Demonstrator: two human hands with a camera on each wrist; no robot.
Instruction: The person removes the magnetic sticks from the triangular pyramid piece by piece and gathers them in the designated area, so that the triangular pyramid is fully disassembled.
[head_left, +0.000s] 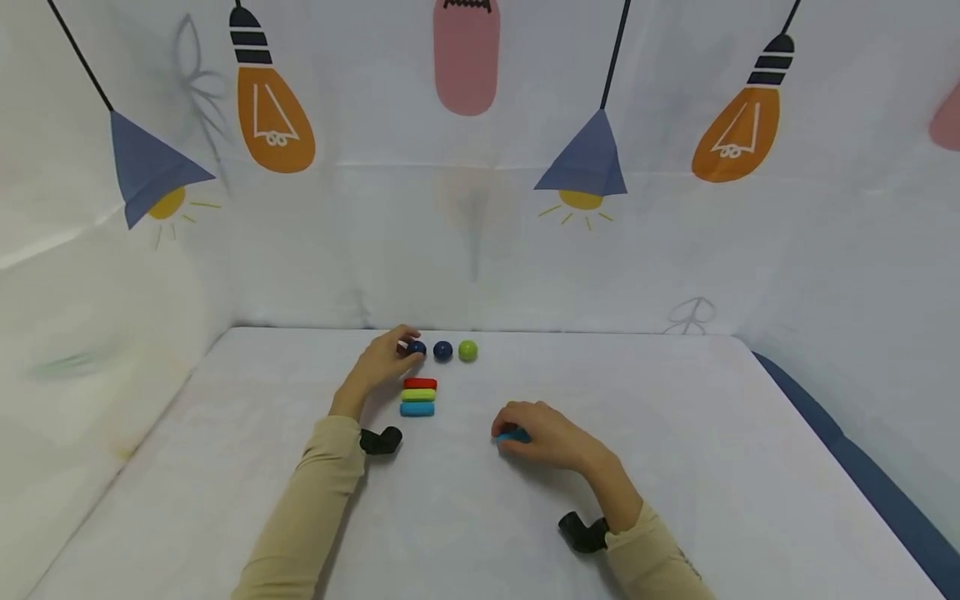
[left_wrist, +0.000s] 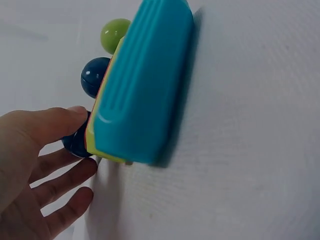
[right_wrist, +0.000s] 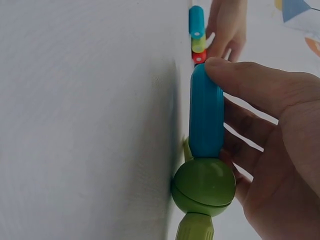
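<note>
At the back of the table, my left hand (head_left: 384, 358) has thumb and fingers around a dark blue ball (head_left: 417, 348), the leftmost of three in a row. Beside it sit a second dark blue ball (head_left: 443, 351) and a lime green ball (head_left: 468, 350). In front lie a red bar (head_left: 420, 383), a yellow bar (head_left: 418, 395) and a blue bar (head_left: 417, 409). My right hand (head_left: 546, 435) grips another blue bar (right_wrist: 206, 112), thumb at its far end. Against that bar's near end sits a green ball (right_wrist: 204, 186), with a yellow-green bar (right_wrist: 195, 227) below, both covered by the hand in the head view.
The white table (head_left: 465, 517) ends at the back against a white curtain (head_left: 487, 250) printed with lamps and bulbs. A dark blue strip (head_left: 855, 458) runs along the right edge. Black wrist mounts (head_left: 583, 533) sit at both cuffs.
</note>
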